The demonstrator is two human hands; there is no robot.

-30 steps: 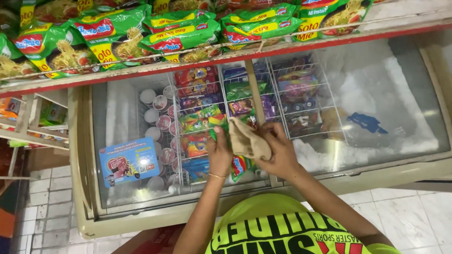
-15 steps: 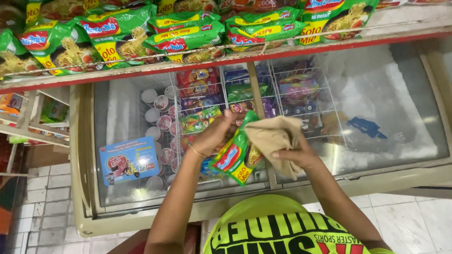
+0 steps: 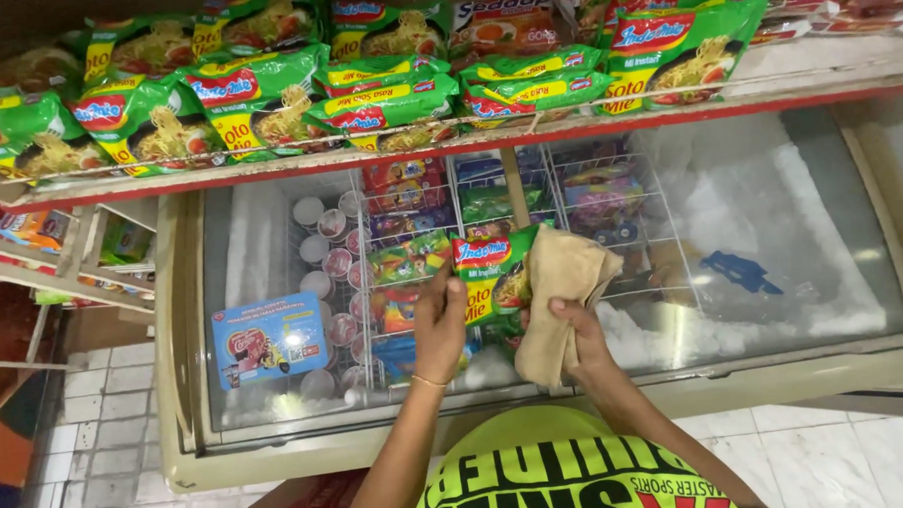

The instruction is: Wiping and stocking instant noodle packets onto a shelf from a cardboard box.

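Left hand gripping green noodle packet, holding it above freezer lid. Right hand clutching tan cloth, pressing it against packet. Wiping looking midway; packet not yet on shelf with others.

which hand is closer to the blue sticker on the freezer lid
Left. The left hand, gripping the green noodle packet, is just right of the blue sticker; the right hand, holding the tan cloth, is farther right.
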